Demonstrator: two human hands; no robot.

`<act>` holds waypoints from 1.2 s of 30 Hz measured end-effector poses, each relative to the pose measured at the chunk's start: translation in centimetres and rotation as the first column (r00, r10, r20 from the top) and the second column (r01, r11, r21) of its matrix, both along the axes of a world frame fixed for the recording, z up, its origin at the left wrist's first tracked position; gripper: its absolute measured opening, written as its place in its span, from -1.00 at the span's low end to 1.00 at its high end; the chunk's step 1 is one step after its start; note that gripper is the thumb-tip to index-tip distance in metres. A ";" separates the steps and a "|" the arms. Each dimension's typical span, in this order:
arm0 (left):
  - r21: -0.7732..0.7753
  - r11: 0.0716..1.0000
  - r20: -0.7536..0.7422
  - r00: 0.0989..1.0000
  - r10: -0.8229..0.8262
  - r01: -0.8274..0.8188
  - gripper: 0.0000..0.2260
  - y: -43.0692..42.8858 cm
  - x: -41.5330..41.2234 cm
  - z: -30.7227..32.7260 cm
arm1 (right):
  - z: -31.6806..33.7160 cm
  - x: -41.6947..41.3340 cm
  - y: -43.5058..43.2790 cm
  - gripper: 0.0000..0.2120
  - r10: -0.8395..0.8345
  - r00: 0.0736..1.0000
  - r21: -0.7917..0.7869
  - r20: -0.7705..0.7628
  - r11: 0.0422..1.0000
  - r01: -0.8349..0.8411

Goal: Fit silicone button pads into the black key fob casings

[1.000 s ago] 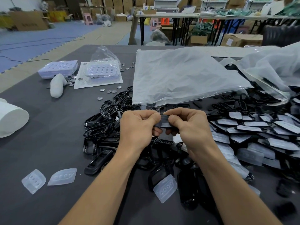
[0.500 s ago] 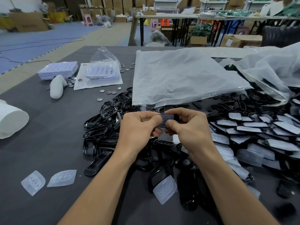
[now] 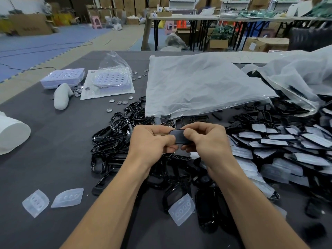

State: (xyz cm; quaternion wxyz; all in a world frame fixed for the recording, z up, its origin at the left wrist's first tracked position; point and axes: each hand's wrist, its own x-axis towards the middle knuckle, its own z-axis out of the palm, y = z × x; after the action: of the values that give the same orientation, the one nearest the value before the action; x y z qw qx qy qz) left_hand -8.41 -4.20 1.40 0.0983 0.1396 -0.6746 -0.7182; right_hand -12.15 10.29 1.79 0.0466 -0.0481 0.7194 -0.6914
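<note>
Black casing [image 3: 177,136] pinched between hands [image 3: 150,142]

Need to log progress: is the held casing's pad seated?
Cannot tell: the casing is pinched between left hand and right hand, fingers hiding any pad.

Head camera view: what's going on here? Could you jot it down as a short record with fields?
Setting: dark grey table in a warehouse-like room
Left hand: pinching one end of a black casing
Right hand: pinching the other end of it
Loose silicone pads: two at near left, apart from the pile; another between the forearms
Empty black frames: heaped left of the hands
Casings with pads: spread at right
Large plastic bag: flat behind the hands
Small round metal discs: scattered far left
</note>
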 end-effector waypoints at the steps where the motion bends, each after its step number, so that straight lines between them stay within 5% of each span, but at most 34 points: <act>1: 0.004 1.000 0.002 1.000 0.004 -0.004 -0.82 0.1 0.0 0.0 | -0.1 0.0 0.0 -0.66 -0.007 1.000 0.004 -0.001 1.000 0.007; 8: -0.003 1.000 0.000 1.000 0.003 -0.003 -0.73 0.6 -0.1 -0.2 | -0.2 -0.1 0.1 -0.63 -0.031 0.999 0.027 -0.005 0.999 0.032; 13: -0.034 0.999 -0.015 1.000 0.006 -0.006 -0.86 1.0 -0.1 -0.2 | -0.1 -0.1 0.4 -0.70 -0.033 0.998 0.057 -0.055 0.998 0.036; 18: -0.037 0.997 -0.009 0.998 0.066 -0.066 -0.77 0.9 -0.3 -0.5 | -0.1 0.0 0.4 -0.77 0.020 1.000 -0.034 -0.007 0.999 -0.020; 30: -0.014 0.991 -0.021 0.991 0.134 -0.134 -0.86 1.1 -0.6 -0.7 | 0.2 -0.3 0.6 -0.59 0.085 0.994 -0.056 0.066 0.995 -0.082; 36: 0.009 0.992 -0.036 0.992 0.122 -0.122 -0.92 0.8 -0.6 -0.9 | 0.2 -0.3 0.7 -0.83 0.040 0.998 -0.044 0.051 0.998 -0.038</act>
State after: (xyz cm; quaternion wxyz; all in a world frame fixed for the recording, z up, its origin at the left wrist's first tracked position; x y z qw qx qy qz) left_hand -9.01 -3.37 0.54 0.1539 0.1679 -0.6606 -0.7153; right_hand -12.41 10.96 1.94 0.0778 -0.0451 0.7017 -0.7068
